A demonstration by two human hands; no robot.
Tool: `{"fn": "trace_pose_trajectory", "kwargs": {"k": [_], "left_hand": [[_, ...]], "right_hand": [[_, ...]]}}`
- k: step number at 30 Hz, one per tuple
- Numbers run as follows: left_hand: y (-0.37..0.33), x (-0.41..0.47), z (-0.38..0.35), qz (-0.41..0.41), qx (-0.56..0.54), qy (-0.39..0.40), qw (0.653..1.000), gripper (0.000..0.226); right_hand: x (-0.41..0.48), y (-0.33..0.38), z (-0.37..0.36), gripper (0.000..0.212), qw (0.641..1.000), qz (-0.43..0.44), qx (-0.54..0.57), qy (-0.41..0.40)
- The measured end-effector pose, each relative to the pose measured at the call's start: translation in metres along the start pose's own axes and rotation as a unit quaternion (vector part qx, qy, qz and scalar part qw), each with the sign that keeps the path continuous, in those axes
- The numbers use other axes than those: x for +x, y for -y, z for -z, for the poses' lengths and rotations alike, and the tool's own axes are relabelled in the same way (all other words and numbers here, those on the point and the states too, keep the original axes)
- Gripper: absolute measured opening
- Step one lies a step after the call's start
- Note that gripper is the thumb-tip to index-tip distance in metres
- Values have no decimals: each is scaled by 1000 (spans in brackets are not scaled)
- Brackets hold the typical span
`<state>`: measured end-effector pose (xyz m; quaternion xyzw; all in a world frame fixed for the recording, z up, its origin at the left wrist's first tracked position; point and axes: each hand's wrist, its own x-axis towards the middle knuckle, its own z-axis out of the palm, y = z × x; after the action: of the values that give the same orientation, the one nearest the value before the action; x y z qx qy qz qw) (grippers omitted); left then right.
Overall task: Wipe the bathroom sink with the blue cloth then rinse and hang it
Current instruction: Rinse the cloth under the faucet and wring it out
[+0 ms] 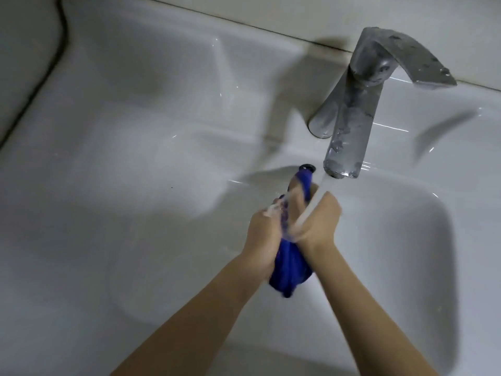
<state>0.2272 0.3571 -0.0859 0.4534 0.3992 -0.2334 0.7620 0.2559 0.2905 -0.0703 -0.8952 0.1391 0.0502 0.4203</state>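
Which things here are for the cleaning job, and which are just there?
For the job: blue cloth, left hand and right hand gripping it, running water, faucet, sink.
Just there: overflow hole, dark seam beside the sink, wall.

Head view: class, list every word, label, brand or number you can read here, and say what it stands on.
None: no text can be read anywhere in this view.
The faucet shows only pale stains, no brand mark; the sink and the blue cloth are plain.
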Motion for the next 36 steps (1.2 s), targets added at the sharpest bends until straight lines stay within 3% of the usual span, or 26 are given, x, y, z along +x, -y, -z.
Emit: {"fn": "trace_pose_trajectory", "kwargs": {"k": [2,5,7,10,13,16,19,22,25,27,30,33,36], "left_hand": [[-4,0,0,-12,2,-5,1000,31],[-9,5,8,4,-14,22,1000,38],[-7,5,11,34,-37,51,997,43],[0,0,3,18,27,31,999,42],[0,1,-3,-6,-12,-7,1000,34],[-11,5,5,-7,-49,11,999,31],[-12,4,13,28,-75,75,994,39],[-1,-3,4,32,-48,90,994,40],[-6,-4,-1,-9,-57,48,997,27],[-9,4,2,-11,-88,58,994,29],[-10,5,10,15,-83,85,993,38],[-5,-6,5,22,-72,124,989,36],[-2,-5,0,5,-46,69,996,44]], "right_hand": [[5,-12,3,50,998,-45,50,-9],[-59,-12,3,53,988,-101,109,40],[-86,-4,2,54,996,-39,70,48],[-30,-2,-3,47,998,54,-45,0],[24,-13,-2,41,999,-22,29,-27],[-27,-20,1,48,993,-86,86,6],[-86,-3,5,53,995,-30,83,51],[-39,5,3,50,998,53,-37,2],[9,-3,10,54,999,2,-30,-38],[-15,-11,13,56,998,-36,30,-31],[-89,-3,8,53,996,4,78,31],[-61,4,1,44,994,104,-45,-6],[-4,-1,6,55,998,21,-43,-37]]}}
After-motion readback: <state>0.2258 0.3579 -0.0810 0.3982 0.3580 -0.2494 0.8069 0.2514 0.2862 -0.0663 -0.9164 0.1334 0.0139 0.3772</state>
